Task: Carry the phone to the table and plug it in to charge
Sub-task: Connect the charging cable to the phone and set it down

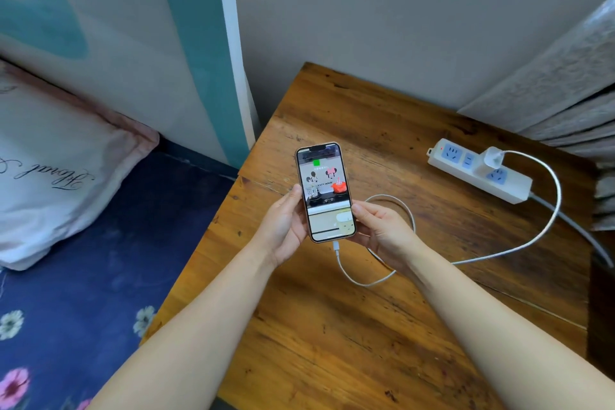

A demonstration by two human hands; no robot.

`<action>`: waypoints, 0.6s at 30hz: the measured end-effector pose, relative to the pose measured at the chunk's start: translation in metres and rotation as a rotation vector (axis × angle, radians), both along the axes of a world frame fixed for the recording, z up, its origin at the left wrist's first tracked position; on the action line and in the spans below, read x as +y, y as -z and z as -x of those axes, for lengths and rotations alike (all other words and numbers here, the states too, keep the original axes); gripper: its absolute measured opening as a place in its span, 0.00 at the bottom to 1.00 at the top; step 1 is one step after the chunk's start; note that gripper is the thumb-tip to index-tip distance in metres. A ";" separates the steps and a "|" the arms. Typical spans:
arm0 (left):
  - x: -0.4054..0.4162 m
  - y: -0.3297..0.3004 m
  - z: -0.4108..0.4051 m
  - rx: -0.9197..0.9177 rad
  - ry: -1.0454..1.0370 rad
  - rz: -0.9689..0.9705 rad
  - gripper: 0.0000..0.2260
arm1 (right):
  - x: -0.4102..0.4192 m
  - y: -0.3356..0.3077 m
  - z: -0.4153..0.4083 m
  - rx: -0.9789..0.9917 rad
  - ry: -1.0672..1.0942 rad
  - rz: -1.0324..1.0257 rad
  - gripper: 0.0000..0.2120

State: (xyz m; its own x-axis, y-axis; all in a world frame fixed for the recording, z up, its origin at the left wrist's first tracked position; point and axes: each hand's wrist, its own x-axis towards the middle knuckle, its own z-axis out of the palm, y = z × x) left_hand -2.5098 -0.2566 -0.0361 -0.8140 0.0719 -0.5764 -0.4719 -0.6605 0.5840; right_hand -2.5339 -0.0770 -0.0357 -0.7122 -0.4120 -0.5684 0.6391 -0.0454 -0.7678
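The phone [325, 191] screen text is too small to read. Both hands cover its lower edges. The pillow [56, 170] and the power strip's cord [579, 230] are cut off by the picture's edges.

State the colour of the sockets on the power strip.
Blue sockets on a white power strip, seen in the head view.

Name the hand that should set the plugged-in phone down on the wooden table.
Probably the left hand: it cradles the gold-edged phone from the side. The right hand sits over the looped white cable.
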 end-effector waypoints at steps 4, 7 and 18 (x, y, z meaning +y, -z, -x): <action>-0.033 0.016 0.011 -0.123 -0.114 0.113 0.17 | -0.026 0.018 0.002 0.015 0.005 -0.136 0.12; -0.056 0.028 0.020 -0.212 -0.135 0.163 0.21 | -0.047 0.034 0.005 0.026 -0.006 -0.245 0.13; -0.069 0.037 0.016 -0.257 -0.154 0.185 0.25 | -0.073 0.058 0.019 0.036 -0.076 -0.471 0.12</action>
